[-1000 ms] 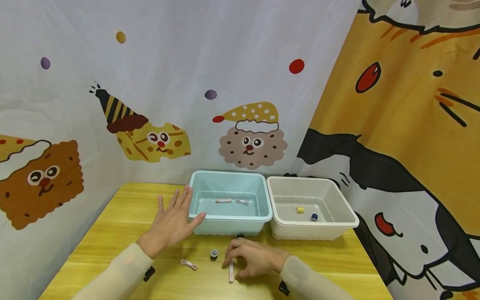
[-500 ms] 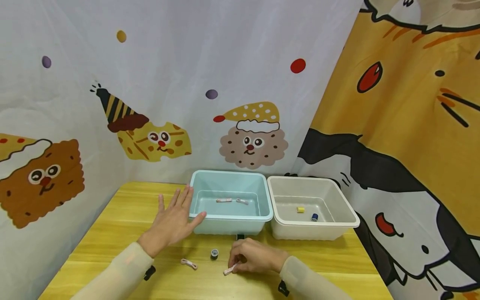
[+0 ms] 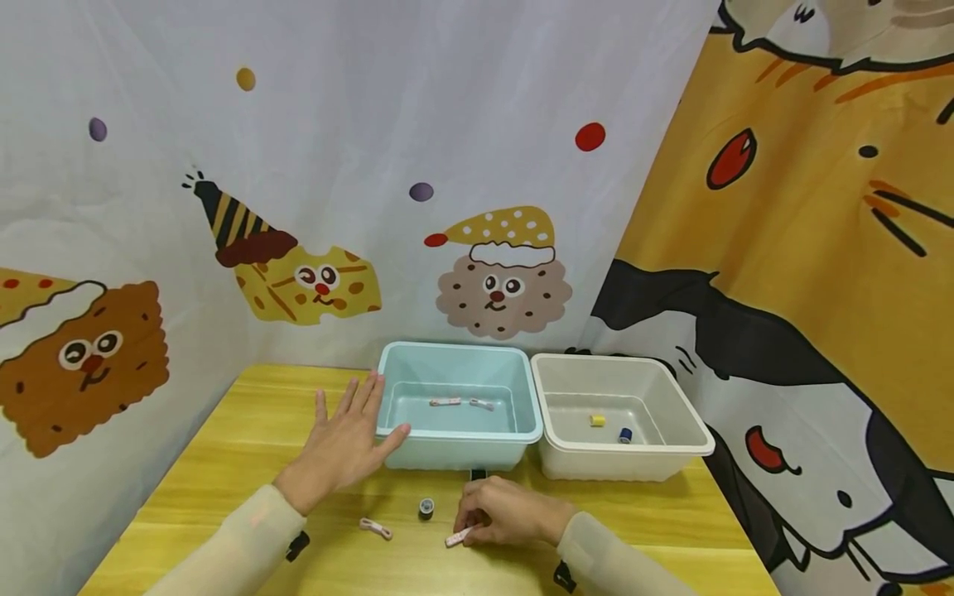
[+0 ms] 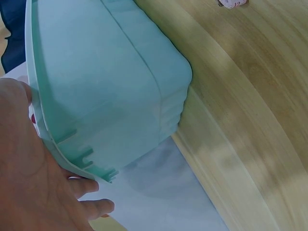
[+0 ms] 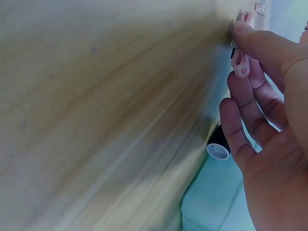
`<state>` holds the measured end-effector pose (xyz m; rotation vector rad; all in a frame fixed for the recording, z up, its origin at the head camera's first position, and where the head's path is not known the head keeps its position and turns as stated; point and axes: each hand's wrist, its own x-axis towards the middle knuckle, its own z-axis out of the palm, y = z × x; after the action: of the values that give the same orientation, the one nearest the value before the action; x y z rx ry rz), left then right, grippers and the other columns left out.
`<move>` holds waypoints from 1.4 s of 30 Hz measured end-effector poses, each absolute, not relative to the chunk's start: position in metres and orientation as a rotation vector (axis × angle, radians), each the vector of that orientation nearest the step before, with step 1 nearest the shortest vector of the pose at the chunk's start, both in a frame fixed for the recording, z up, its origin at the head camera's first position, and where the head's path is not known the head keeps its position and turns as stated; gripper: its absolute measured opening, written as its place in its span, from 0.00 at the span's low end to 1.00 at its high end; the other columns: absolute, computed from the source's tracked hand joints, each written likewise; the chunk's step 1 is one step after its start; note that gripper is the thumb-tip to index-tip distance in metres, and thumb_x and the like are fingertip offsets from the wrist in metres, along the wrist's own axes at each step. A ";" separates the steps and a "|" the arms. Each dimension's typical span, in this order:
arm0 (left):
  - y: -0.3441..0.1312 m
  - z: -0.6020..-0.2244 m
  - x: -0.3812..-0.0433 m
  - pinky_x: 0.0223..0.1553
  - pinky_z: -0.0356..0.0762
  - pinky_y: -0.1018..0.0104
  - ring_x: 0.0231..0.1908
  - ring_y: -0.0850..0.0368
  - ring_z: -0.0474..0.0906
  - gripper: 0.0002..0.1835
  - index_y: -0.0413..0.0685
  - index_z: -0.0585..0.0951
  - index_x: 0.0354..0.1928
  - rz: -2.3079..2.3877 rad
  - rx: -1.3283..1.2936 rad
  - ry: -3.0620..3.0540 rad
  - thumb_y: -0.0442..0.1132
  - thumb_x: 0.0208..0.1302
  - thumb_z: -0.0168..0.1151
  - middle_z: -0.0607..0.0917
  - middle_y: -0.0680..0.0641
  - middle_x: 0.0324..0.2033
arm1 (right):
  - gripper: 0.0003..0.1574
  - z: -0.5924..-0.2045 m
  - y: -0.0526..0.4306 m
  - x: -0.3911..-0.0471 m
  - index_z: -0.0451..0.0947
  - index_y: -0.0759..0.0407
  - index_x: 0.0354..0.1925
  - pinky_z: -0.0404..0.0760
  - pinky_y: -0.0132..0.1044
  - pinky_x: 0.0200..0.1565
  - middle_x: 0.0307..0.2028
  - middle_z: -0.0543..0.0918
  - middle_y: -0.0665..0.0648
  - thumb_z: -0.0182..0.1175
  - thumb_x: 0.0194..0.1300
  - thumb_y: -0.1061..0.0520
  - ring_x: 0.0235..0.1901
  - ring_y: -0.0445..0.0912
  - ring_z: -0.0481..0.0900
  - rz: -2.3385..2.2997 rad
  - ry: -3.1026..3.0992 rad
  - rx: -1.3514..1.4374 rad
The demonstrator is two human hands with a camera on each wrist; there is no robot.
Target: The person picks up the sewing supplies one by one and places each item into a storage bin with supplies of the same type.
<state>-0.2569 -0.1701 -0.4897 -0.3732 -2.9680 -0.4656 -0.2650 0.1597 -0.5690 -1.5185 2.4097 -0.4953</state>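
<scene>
My right hand (image 3: pixel 507 511) pinches a folded tape measure (image 3: pixel 458 537), pale pink with printed marks, low over the table. In the right wrist view the tape measure (image 5: pixel 240 65) shows looped ends, with the thumb across its middle. My left hand (image 3: pixel 339 447) is spread, its straight fingers at the left rim of the light blue bin (image 3: pixel 458 451). Another folded tape measure (image 3: pixel 376 528) lies on the table to the left. Between it and the right hand stands a dark thread spool (image 3: pixel 426 508). A second dark spool (image 3: pixel 478 475) sits behind the right hand, partly hidden.
Two folded tape measures (image 3: pixel 445 401) lie inside the blue bin. Beside it on the right stands a cream bin (image 3: pixel 619 463) holding a yellow spool (image 3: pixel 597 420) and a blue spool (image 3: pixel 625 434). A printed cloth (image 3: pixel 335 165) hangs behind the wooden table (image 3: pixel 224 463).
The right hand has closed its fingers on the tape measure, which has turned from pointing toward me to a slant. The left hand has stayed at the blue bin.
</scene>
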 end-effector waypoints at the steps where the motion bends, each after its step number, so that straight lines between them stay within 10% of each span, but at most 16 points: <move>1: -0.170 -0.490 -0.257 0.85 0.38 0.07 0.93 0.26 0.54 0.58 0.38 0.53 0.95 -0.462 -0.373 -2.966 0.78 0.88 0.44 0.53 0.37 0.95 | 0.07 -0.569 0.160 -0.265 0.96 0.43 0.53 0.79 0.13 0.47 0.44 0.88 0.38 0.79 0.80 0.50 0.42 0.21 0.79 -0.497 2.413 -1.521; 42: -0.172 -0.496 -0.258 0.85 0.34 0.08 0.94 0.25 0.49 0.57 0.39 0.53 0.95 -0.460 -0.380 -2.958 0.79 0.88 0.44 0.51 0.38 0.95 | 0.09 -0.528 0.163 -0.261 0.96 0.43 0.55 0.80 0.13 0.50 0.47 0.89 0.38 0.77 0.81 0.53 0.44 0.22 0.81 -0.484 2.518 -1.547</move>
<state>-0.2584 -0.1716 -0.4961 -0.3803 -2.9585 -0.4599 -0.2607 0.1625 -0.5278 -1.5472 2.5184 -0.4838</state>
